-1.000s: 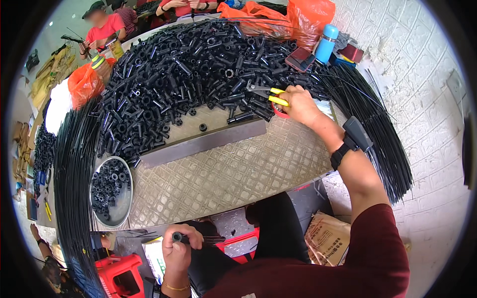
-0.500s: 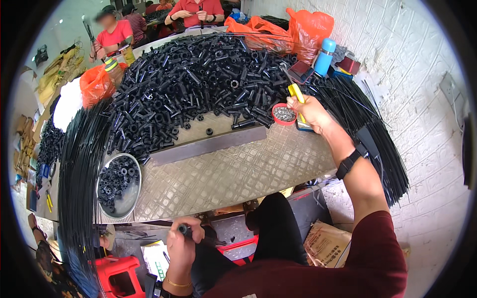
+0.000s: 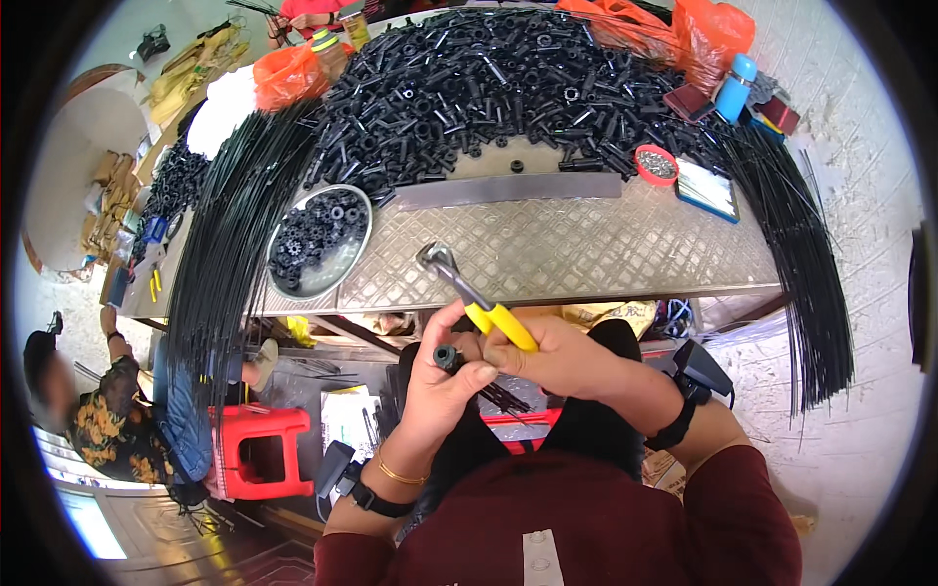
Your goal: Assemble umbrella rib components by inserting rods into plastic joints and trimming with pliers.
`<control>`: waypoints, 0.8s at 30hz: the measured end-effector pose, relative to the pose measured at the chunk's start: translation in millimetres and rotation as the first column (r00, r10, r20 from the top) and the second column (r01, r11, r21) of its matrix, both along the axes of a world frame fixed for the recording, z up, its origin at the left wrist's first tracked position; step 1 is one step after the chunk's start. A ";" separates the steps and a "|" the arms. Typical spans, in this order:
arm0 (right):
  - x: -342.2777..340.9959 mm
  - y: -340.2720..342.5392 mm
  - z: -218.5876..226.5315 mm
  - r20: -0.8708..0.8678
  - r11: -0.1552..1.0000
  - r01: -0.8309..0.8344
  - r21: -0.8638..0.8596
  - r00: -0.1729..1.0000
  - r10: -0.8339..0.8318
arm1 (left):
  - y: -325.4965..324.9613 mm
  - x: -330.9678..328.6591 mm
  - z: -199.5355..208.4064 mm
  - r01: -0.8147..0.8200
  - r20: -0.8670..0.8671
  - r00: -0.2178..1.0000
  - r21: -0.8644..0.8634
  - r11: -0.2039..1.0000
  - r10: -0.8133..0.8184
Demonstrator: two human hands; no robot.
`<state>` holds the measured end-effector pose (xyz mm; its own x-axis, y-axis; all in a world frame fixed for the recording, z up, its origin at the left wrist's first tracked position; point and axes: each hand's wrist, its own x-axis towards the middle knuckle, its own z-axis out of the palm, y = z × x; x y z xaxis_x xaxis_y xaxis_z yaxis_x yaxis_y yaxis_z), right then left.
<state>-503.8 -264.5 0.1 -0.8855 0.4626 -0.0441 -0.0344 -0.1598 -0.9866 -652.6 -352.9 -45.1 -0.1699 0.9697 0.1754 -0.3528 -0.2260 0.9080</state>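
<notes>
My left hand (image 3: 437, 384) is closed around a black tubular plastic part (image 3: 447, 357), its round open end facing up. My right hand (image 3: 547, 356) grips the yellow-handled pincers (image 3: 500, 325), whose metal jaws point up and left over the table's near edge. Both hands are close together above my lap, with the pincer handles against the fingers of the left. Thin black rods (image 3: 504, 395) stick out below the hands; whether they join the tubular part is hidden.
A large heap of black plastic parts (image 3: 440, 98) covers the table's far side behind a grey metal bar (image 3: 508, 190). Also there are a bowl of black gear-like pieces (image 3: 367, 227), a red dish of small metal bits (image 3: 657, 165), bundles of black rods (image 3: 230, 234) and a red stool (image 3: 264, 420).
My right hand has come from beside the red dish to my left hand, bringing the pincers. My left hand has risen with the tubular part. The whole view has shifted.
</notes>
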 end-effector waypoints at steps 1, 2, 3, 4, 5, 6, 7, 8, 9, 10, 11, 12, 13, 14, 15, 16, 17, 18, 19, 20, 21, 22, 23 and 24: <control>-0.3 -5.5 -0.4 0.016 1.000 -0.006 0.027 1.000 0.005 | -4.8 -1.0 1.0 0.005 0.013 1.000 0.000 1.000 -0.005; -2.3 -11.9 -4.7 0.010 0.999 -0.009 0.030 1.000 0.009 | -8.0 -1.0 1.1 0.001 0.007 1.000 0.004 1.000 -0.001; -5.5 -18.9 -12.2 -0.043 0.994 0.088 0.067 0.995 -0.085 | -9.9 0.0 0.5 -0.032 0.003 0.999 0.018 0.999 0.032; -7.9 -24.6 -17.3 -0.101 0.978 0.184 0.099 0.979 -0.174 | -11.9 0.7 -0.2 -0.066 0.000 0.998 0.033 0.997 0.066; -8.0 -27.9 -18.4 -0.107 0.978 0.181 0.106 0.980 -0.170 | -13.1 1.6 -1.4 -0.070 -0.004 0.998 0.041 0.997 0.070; -7.7 -30.1 -18.9 -0.049 0.956 0.240 0.168 0.971 -0.235 | -13.5 2.9 -3.0 -0.109 -0.009 0.994 0.015 0.994 0.109; -7.4 -31.9 -19.7 0.004 0.925 0.298 0.234 0.952 -0.307 | -13.5 4.5 -3.7 -0.143 -0.014 0.990 -0.010 0.990 0.143; -6.8 -31.9 -23.7 -0.001 0.893 0.315 0.321 0.943 -0.333 | -13.5 7.3 -3.2 -0.176 -0.019 0.984 -0.035 0.984 0.176; -6.4 -34.7 -23.6 -0.006 0.890 0.316 0.328 0.943 -0.333 | -14.3 7.0 -3.0 -0.176 -0.020 0.984 -0.025 0.984 0.175; -5.1 -38.5 -23.4 -0.035 0.875 0.345 0.339 0.934 -0.355 | -15.7 7.4 -2.8 -0.184 -0.038 0.982 -0.013 0.983 0.183; -4.0 -41.9 -22.9 -0.065 0.860 0.373 0.348 0.925 -0.375 | -17.1 7.5 -2.9 -0.192 -0.055 0.980 -0.001 0.981 0.192; -3.1 -45.0 -20.8 -0.064 0.844 0.376 0.383 0.922 -0.382 | -18.3 6.5 -4.4 -0.201 -0.060 0.978 0.006 0.980 0.201; -0.8 -44.4 -17.8 -0.064 0.843 0.379 0.382 0.921 -0.385 | -16.5 6.2 -2.9 -0.198 -0.061 0.978 0.006 0.980 0.198; 2.0 -44.0 -14.7 -0.062 0.816 0.362 0.450 0.924 -0.377 | -15.0 5.4 -0.7 -0.180 -0.055 0.982 0.003 0.984 0.180; 4.7 -43.4 -13.1 -0.057 0.786 0.343 0.514 0.928 -0.368 | -13.4 3.8 0.8 -0.163 -0.050 0.985 -0.001 0.987 0.163; 6.7 -44.0 -13.5 -0.052 0.792 0.342 0.507 0.928 -0.368 | -14.0 -0.4 -0.7 -0.144 -0.089 0.986 0.005 0.990 0.144; 8.1 -41.6 -13.6 -0.058 0.829 0.291 0.478 0.952 -0.301 | -14.4 -2.1 -0.3 -0.145 -0.090 0.986 -0.009 0.989 0.144; 9.4 -38.5 -13.8 -0.066 0.862 0.238 0.447 0.970 -0.233 | -13.6 -3.1 2.5 -0.088 -0.107 0.991 -0.032 0.996 0.084; 8.8 -38.1 -15.0 -0.005 0.916 0.195 0.352 0.978 -0.206 | -15.0 -5.4 3.9 -0.030 -0.125 0.992 -0.063 0.998 0.022; 9.9 -37.6 -15.5 0.040 0.953 0.161 0.258 0.983 -0.177 | -14.6 -5.2 1.9 -0.007 -0.154 0.988 -0.070 0.998 -0.004; 10.6 -38.5 -16.0 0.080 0.979 0.129 0.158 0.986 -0.143 | -17.2 -2.4 -0.9 0.012 -0.121 0.992 -0.075 0.997 -0.021; 9.4 -37.3 -15.8 0.057 0.977 0.161 0.142 0.984 -0.170 | -15.2 -1.2 -1.9 -0.005 -0.125 0.992 -0.083 0.997 -0.006; 6.4 -37.4 -11.1 0.111 0.975 0.186 0.122 0.974 -0.199 | -15.0 0.1 -3.5 -0.021 -0.129 0.992 -0.090 0.996 0.009; -1.8 -38.9 -21.7 0.025 0.975 0.221 0.019 0.975 -0.222 | -16.7 0.7 -11.0 -0.014 -0.076 0.997 -0.097 0.995 0.006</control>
<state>-505.6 -303.5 -21.6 -0.7595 0.6480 -0.0572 -0.0407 -0.1351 -0.9900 -651.9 -369.7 -56.1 -0.1696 0.9812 0.0925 -0.2805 -0.1380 0.9499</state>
